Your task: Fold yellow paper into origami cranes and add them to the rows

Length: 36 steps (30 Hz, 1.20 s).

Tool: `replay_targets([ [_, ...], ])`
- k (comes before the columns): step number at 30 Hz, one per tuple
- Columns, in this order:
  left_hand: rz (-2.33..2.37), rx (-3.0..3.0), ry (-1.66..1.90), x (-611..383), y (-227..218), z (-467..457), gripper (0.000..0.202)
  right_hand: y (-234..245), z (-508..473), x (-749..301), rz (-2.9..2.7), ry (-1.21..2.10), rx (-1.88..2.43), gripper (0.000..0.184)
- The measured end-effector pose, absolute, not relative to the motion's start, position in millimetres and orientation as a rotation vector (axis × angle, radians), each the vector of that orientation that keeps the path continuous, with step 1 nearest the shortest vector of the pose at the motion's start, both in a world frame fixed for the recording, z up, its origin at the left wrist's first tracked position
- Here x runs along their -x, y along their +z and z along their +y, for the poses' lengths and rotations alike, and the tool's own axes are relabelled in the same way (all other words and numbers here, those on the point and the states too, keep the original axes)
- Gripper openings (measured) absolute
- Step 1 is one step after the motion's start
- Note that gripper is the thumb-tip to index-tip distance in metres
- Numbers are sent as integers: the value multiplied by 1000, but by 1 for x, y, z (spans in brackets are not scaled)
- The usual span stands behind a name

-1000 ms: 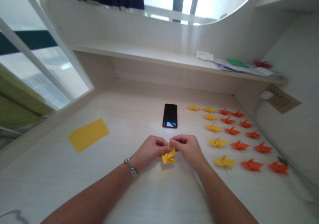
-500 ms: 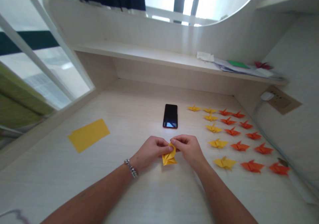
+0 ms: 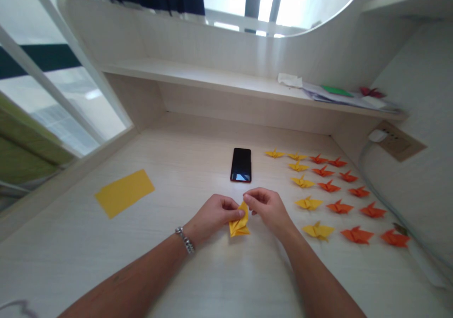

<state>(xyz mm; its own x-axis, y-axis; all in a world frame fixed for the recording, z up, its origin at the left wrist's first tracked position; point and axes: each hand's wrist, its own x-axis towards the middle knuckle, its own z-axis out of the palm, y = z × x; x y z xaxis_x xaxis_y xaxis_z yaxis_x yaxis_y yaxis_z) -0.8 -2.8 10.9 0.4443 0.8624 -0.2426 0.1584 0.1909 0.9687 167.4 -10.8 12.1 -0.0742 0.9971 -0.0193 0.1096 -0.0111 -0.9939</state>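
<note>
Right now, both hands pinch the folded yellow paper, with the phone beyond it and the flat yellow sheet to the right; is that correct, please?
Not quite: the head view shows the sheet to the left. The left hand and right hand do pinch the paper, phone beyond it.

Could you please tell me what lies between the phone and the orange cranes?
Yellow cranes lie between the phone and the orange cranes, as the head view shows.

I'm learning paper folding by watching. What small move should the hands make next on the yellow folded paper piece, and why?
Probably crease the upright tip of the yellow folded paper piece with the right hand, the left hand steadying: left fingers grip its side, right fingertips sit at that tip.
</note>
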Motion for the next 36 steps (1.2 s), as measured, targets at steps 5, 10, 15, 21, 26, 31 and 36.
replay_targets([
  [5,1046,-1345,658,1,14,-2,20,11,-14,-164,-1477,1053,1314,18],
  [10,1105,-1395,774,4,13,2,23,5,-11,-163,-1395,1165,1259,25],
  [15,1035,-1263,950,4,11,4,28,3,-11,-161,-1255,1361,1262,34],
  [21,824,-1017,919,2,11,4,31,7,-12,-160,-1162,1260,1284,34],
  [26,954,-1054,879,1,12,3,37,6,-12,-158,-1172,1233,1277,34],
  [31,1009,-1095,898,-1,14,2,37,5,-13,-155,-1169,1191,1248,32],
  [36,1007,-1130,942,0,15,2,36,2,-12,-155,-1154,1278,1200,39],
])
